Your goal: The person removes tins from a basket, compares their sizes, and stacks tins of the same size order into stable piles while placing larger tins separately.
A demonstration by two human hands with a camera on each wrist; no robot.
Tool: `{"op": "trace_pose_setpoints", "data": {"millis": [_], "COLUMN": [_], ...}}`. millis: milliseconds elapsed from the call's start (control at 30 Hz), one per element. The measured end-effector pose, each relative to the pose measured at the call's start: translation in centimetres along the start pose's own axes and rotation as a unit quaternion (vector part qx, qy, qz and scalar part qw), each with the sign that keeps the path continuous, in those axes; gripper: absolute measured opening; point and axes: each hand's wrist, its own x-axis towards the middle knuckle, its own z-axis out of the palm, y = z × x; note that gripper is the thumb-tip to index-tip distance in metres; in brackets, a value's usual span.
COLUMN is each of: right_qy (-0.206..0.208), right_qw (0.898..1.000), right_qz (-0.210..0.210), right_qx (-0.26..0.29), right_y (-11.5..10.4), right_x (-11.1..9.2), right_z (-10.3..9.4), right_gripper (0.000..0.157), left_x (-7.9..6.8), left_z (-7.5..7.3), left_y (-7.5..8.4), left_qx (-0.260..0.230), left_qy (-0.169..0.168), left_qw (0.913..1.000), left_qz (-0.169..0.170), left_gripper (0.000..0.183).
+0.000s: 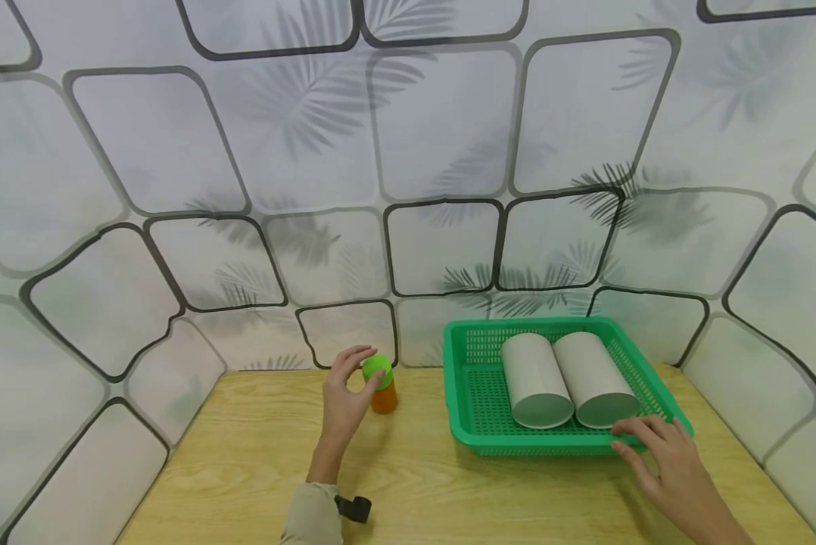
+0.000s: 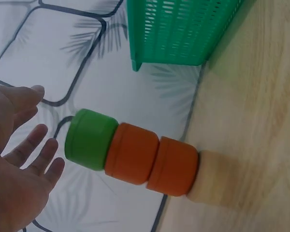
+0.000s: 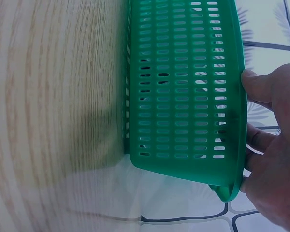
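- Stack [image 1: 384, 398]: upright on the desk [image 1: 244, 462], left of the basket [image 1: 551, 440] and near the patterned backdrop [image 1: 442, 113].
- Make-up of stack: three short, round pieces of similar width. Green piece [image 2: 91, 139] on top; middle orange piece [image 2: 132, 153] and bottom orange piece [image 2: 173, 166] beneath it.
- Finish: plain solid colours, bright green over strong orange; edges softly rounded, clear seams between the pieces. A pale reflection shows on the desk at the base.
- Left hand [image 1: 344, 405]: fingers and thumb spread, beside the green piece; the left wrist view shows a gap between them.
- Right hand [image 1: 675, 468]: pinching the basket's near rim toward its right corner, thumb outside and fingers over the edge.
- Basket: green, slotted sides, smooth raised rim; sits on the desk, to the right.
- Contents: two white cylinders [image 1: 534, 375] lying side by side, their near ends greenish.
- Desk: light wood grain.
- Left arm: pale sleeve [image 1: 313, 515], black device [image 1: 355, 509] at the wrist.
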Motion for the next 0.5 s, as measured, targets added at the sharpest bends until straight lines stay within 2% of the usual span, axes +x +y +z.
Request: {"op": "trace_pose_setpoints", "data": {"millis": [100, 333, 500], "right_qy": [0.0, 0.005, 0.008], "right_qw": [1.0, 1.0, 1.0], "right_qz": [0.0, -0.007, -0.016], "right_qx": [-0.002, -0.003, -0.004], "right_y": [0.0, 0.1, 0.0], "right_x": [0.1, 0.2, 0.1], "right_z": [-0.1, -0.4, -0.1], "right_gripper": [0.04, 0.037, 0.038], "left_x": [0.0, 0.1, -0.4], "left_z": [0.5, 1.5, 2.1], "left_y": [-0.6, 0.1, 0.4], "left_qx": [0.008, 0.017, 0.063], "left_qy": [-0.002, -0.035, -0.056], "left_qw": [0.9998, 0.9982, 0.9943], "left_qz": [0.017, 0.046, 0.066], "left_gripper": [0.034, 0.031, 0.035]}}
